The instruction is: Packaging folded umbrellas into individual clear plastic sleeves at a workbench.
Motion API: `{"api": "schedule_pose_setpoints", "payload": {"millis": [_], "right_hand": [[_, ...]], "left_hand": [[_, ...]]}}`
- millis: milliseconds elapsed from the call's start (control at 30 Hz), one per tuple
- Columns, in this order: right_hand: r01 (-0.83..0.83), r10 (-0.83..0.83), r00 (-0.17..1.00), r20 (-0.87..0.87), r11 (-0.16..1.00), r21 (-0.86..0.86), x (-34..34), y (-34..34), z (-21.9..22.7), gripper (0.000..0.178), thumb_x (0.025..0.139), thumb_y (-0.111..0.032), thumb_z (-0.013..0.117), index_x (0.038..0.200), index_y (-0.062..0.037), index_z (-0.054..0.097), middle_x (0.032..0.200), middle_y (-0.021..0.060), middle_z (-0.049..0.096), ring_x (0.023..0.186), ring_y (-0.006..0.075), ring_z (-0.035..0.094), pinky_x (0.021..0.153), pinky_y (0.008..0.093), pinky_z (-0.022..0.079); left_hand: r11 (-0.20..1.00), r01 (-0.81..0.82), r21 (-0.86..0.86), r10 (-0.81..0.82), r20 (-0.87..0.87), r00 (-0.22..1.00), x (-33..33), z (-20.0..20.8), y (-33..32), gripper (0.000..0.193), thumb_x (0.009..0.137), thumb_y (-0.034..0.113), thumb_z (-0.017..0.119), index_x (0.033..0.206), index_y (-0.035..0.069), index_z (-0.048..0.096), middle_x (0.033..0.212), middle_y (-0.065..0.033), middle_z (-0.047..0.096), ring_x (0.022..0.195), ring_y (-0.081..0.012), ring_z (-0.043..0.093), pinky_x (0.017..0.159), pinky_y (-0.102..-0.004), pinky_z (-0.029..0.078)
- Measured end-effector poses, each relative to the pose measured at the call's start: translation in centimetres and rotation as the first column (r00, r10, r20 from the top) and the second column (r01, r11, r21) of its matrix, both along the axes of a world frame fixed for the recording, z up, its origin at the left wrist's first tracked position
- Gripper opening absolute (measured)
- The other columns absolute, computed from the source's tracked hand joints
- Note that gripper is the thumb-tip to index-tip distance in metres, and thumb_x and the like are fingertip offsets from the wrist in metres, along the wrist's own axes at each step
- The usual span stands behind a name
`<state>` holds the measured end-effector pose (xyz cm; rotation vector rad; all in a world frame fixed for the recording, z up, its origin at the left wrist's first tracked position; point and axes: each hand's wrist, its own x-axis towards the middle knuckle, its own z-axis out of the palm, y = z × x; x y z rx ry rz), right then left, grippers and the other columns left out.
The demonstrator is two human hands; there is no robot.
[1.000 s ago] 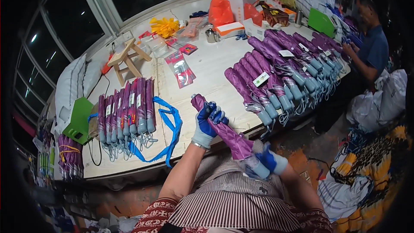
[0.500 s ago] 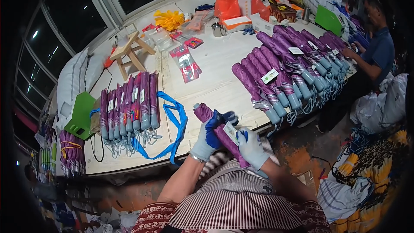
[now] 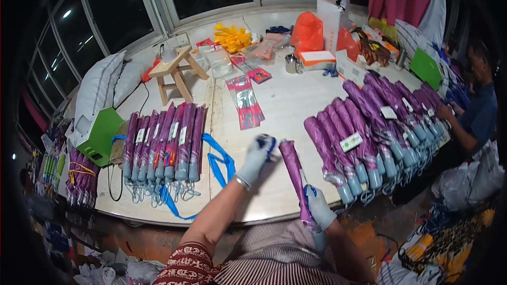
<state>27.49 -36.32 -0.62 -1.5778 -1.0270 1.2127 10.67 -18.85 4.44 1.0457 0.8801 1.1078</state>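
Note:
My right hand (image 3: 320, 208), in a white glove with blue coating, is closed round the lower part of a folded purple umbrella (image 3: 291, 166). Its grey-blue handle points down toward my lap, and the top end leans out over the table edge. My left hand (image 3: 255, 159), gloved alike, is off the umbrella and above the table. Its fingers are loosely bent, a little blurred, with nothing seen in them. Beyond it lie flat clear plastic sleeves with pink printed ends (image 3: 246, 106). To the right is a pile of folded purple umbrellas (image 3: 364, 126); bagged umbrellas (image 3: 165, 140) lie in a row at left.
A blue strap (image 3: 217, 161) lies beside the bagged row. A small wooden stool (image 3: 177, 71), yellow bands (image 3: 232, 38), a metal cup (image 3: 292, 64) and an orange bag (image 3: 308, 31) stand farther back. Another person (image 3: 475, 105) works at the far right.
My left hand has let go of the umbrella and moved forward over the table. The umbrella, in my right hand, now stands more upright. The view has shifted, showing more of the far table.

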Motion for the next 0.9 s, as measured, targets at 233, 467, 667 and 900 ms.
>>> {"api": "schedule_pose_setpoints", "payload": {"millis": [233, 467, 667, 900], "right_hand": [[0.048, -0.115, 0.944, -0.309, 0.975, -0.218, -0.3, 1.5, 2.6, 0.032, 0.095, -0.031, 0.038, 0.088, -0.0038, 0.053, 0.07, 0.0067, 0.054, 0.057, 0.0142, 0.049, 0.051, 0.0265, 0.04], [0.026, -0.105, 0.928, -0.357, 0.975, -0.218, -0.2, 1.8, 0.8, 0.035, 0.095, -0.034, 0.037, 0.089, -0.004, 0.053, 0.069, 0.0065, 0.054, 0.055, 0.0145, 0.048, 0.05, 0.0263, 0.039], [0.028, -0.12, 0.919, -0.377, 0.97, -0.241, 0.1, 1.0, 3.4, 0.034, 0.094, -0.034, 0.037, 0.089, -0.0043, 0.053, 0.068, 0.0056, 0.054, 0.053, 0.0147, 0.047, 0.049, 0.0263, 0.038], [-0.139, 0.143, 0.885, 0.444, 0.989, -0.043, -0.4, -0.1, 5.1, 0.034, 0.092, -0.031, 0.038, 0.092, -0.0005, 0.054, 0.073, 0.02, 0.06, 0.062, 0.0363, 0.056, 0.061, 0.0416, 0.047]], "left_hand": [[0.801, -0.074, 0.594, 0.584, -0.749, 0.313, -5.4, -3.9, 14.8, 0.032, 0.076, 0.03, 0.068, 0.071, -0.001, 0.061, 0.063, -0.0127, 0.06, 0.059, -0.0255, 0.058, 0.057, -0.033, 0.046], [0.855, -0.157, 0.494, 0.518, -0.821, 0.238, -6.1, -5.7, 18.0, 0.031, 0.077, 0.029, 0.064, 0.071, 0.0, 0.061, 0.065, -0.0142, 0.063, 0.057, -0.0282, 0.059, 0.055, -0.0363, 0.048], [0.935, -0.353, 0.013, 0.344, -0.26, 0.902, -3.9, 1.3, 11.7, 0.025, 0.081, 0.02, 0.063, 0.067, -0.001, 0.06, 0.056, -0.0101, 0.059, 0.044, -0.021, 0.055, 0.045, -0.0301, 0.045], [0.947, -0.182, -0.264, 0.229, 0.161, 0.96, -3.8, -2.5, -8.6, 0.011, 0.077, 0.003, 0.068, 0.078, 0.001, 0.057, 0.07, -0.0096, 0.06, 0.057, -0.0153, 0.058, 0.049, -0.0239, 0.049]]}}
